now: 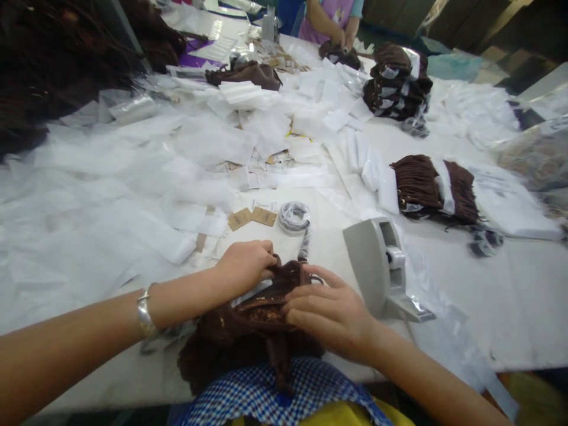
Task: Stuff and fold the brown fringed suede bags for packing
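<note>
A dark brown handbag (248,322) lies at the table's near edge against the blue checked apron, its mouth spread and the lining showing. My left hand (244,266) pinches the far left part of the rim, fingers closed. On the right side of the opening lies my right hand (328,310), its fingers stretched out over the edge and reaching partly inside. Beyond the bag sits a coiled strap (294,216) in clear wrap, its end running to the bag. Two brown card tags (264,216) rest beside the coil.
A grey tape dispenser (373,266) stands close to my right hand. Farther right is a fringed brown bag (435,186) with a white band; stacked bags (397,83) rise behind it. White paper sheets (133,183) cover the left. Across the table, a person (331,23) handles a dark bag.
</note>
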Demonstrator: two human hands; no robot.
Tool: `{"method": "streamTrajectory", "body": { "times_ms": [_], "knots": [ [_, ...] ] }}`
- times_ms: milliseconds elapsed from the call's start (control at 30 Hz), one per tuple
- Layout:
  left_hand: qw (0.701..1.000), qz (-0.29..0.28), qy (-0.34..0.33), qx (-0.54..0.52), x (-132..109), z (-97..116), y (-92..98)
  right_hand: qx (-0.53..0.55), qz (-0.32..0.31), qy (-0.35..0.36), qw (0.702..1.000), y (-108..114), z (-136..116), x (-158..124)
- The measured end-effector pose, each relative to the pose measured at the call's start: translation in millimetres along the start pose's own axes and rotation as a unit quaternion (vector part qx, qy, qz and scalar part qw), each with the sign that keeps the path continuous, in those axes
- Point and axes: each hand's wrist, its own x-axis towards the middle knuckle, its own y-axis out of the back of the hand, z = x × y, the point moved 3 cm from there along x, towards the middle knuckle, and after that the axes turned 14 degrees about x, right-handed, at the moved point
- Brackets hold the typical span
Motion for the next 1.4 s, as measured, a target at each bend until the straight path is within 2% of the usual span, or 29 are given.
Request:
{"method": "streamTrajectory", "body": {
  "times_ms": [100, 200, 300, 400, 567, 667, 733, 800, 867, 933, 1000, 1100, 1167, 1267, 1333, 1400],
  "knots": [
    [0.998, 0.004, -0.026, -0.058, 0, -1, -6.6, 0.02, -0.027, 0.0, 0.999, 1, 1, 3],
    [0.996, 0.037, -0.024, -0.084, 3, -4, -6.6, 0.047, -0.046, 0.003, 0.998, 5, -4, 5],
    [0.995, 0.063, 0.026, -0.073, 4, -16, -5.3, 0.073, -0.048, 0.013, 0.996, 11, -13, 5],
    [0.988, 0.045, 0.088, -0.121, 1, -35, -8.9, 0.09, -0.049, 0.014, 0.995, 17, -20, 2],
    [0.956, 0.031, 0.128, -0.262, -9, -62, -18.4, 0.117, -0.041, 0.005, 0.992, 22, -22, -3],
    [0.923, 0.029, 0.166, -0.345, -13, -71, -27.7, 0.117, -0.045, -0.001, 0.992, 23, -20, -2],
    [0.913, 0.025, 0.179, -0.367, -14, -73, -33.3, 0.112, -0.051, 0.013, 0.992, 23, -20, 1],
    [0.918, 0.019, 0.175, -0.355, -13, -74, -34.1, 0.099, -0.056, 0.023, 0.993, 21, -18, 4],
    [0.928, 0.019, 0.161, -0.337, -16, -75, -27.2, 0.076, -0.061, 0.013, 0.995, 19, -16, 7],
    [0.933, 0.031, 0.145, -0.329, -26, -73, -11.3, 0.051, -0.073, -0.011, 0.996, 17, -12, 9],
    [0.939, 0.026, 0.101, -0.328, -40, -64, 10.0, 0.042, -0.094, -0.035, 0.994, 15, -7, 12],
    [0.947, -0.049, -0.023, -0.318, -64, -38, 37.4, 0.047, -0.119, -0.06, 0.99, 15, 2, 20],
    [0.947, -0.1, -0.068, -0.296, -76, -27, 44.6, 0.03, -0.146, -0.074, 0.986, 16, 12, 27],
    [0.964, -0.144, -0.03, -0.22, -82, -36, 33.2, -0.056, -0.181, -0.139, 0.972, 16, 37, 34],
    [0.977, -0.146, 0.023, -0.154, -80, -55, 16.7, -0.12, -0.176, -0.205, 0.955, 16, 56, 34],
    [0.983, -0.133, 0.048, -0.115, -77, -72, 0.6, -0.151, -0.166, -0.253, 0.941, 14, 73, 31]
  ]
}}
